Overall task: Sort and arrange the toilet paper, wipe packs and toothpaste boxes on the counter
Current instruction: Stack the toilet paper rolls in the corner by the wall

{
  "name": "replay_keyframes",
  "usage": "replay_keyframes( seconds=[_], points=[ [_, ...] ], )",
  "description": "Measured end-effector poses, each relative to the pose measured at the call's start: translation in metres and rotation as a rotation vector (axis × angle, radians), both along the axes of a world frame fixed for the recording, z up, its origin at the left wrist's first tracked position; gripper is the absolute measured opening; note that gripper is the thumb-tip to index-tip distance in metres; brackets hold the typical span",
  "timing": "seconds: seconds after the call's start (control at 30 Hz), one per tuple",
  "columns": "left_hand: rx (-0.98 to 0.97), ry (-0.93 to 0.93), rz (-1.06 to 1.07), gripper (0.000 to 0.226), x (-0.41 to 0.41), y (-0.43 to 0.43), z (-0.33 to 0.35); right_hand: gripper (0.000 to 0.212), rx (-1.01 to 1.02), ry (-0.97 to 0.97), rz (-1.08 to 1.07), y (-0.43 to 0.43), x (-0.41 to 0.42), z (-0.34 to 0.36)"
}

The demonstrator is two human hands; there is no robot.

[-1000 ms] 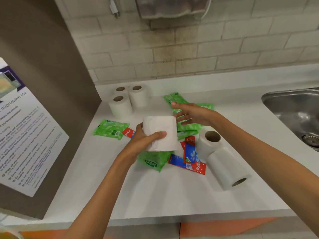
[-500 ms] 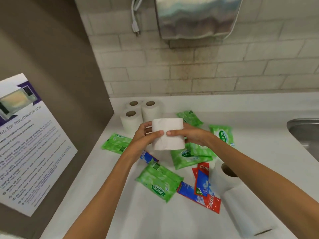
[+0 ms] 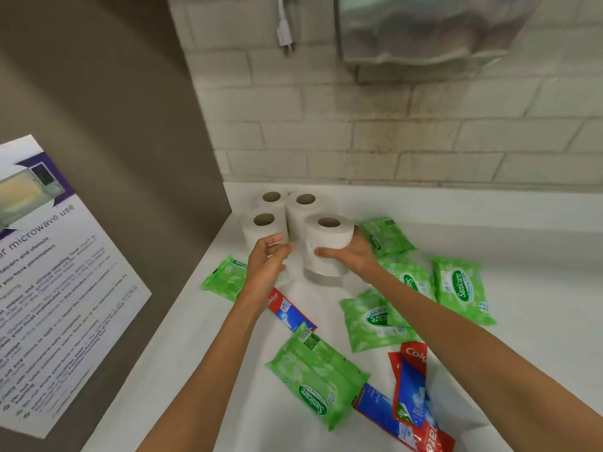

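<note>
Nearest, below the hands: toothpaste boxes (image 3: 404,402) and Sanicare wipe packs (image 3: 318,375) — scattered, unsorted. Right hand (image 3: 354,256) clasps upright toilet roll (image 3: 328,244) on counter (image 3: 195,370); left hand (image 3: 266,261) loosely open, empty. Beyond: three rolls (image 3: 287,212) — grouped, apparently done.

Shared kitchenette, microwave notice (image 3: 49,272), tiled wall (image 3: 359,141)

right hand (image 3: 354,256) gripping upright toilet roll (image 3: 328,246), left hand (image 3: 266,259) beside

I'm reading "Sanicare" on the green wipe packs (image 3: 460,286), "Colg" on a red toothpaste box (image 3: 415,353), and "microwave use" on the wall poster (image 3: 49,272).
</note>
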State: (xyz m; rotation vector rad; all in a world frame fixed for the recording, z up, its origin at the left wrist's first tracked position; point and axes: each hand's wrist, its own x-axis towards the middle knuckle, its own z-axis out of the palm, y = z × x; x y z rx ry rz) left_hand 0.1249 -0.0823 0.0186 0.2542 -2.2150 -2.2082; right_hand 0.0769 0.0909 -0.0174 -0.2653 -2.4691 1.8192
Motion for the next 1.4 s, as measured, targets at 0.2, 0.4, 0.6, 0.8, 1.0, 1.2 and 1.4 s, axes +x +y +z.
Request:
replay_keyframes(
  seconds=[0.2,0.4,0.6,0.8,1.0,1.2,1.4],
  points=[
    [0.027,-0.023,0.053,0.024,-0.012,-0.012,-0.011,0.093,0.173,0.007,-0.045,-0.026,-0.029,-0.023],
    [0.036,-0.035,0.071,0.027,-0.023,-0.019,-0.02,0.089,0.161,0.033,-0.062,-0.036,-0.047,-0.045],
    [0.03,-0.044,0.059,0.027,-0.026,-0.023,-0.026,0.093,0.31,0.096,-0.029,-0.04,-0.058,-0.051],
    [0.018,-0.032,0.039,0.025,-0.026,-0.025,-0.028,0.109,0.532,-0.061,-0.005,-0.043,-0.062,-0.055],
    [0.019,-0.035,0.021,0.028,-0.021,-0.021,-0.028,0.133,0.36,-0.209,0.151,-0.027,-0.053,-0.032],
    [0.029,-0.063,-0.082,0.034,-0.001,0.011,-0.023,0.091,0.315,-0.321,0.297,0.035,-0.011,0.023],
    [-0.037,-0.103,-0.293,0.033,0.031,0.055,-0.014,0.066,0.319,-0.293,0.189,0.103,0.066,0.059]
  ],
)
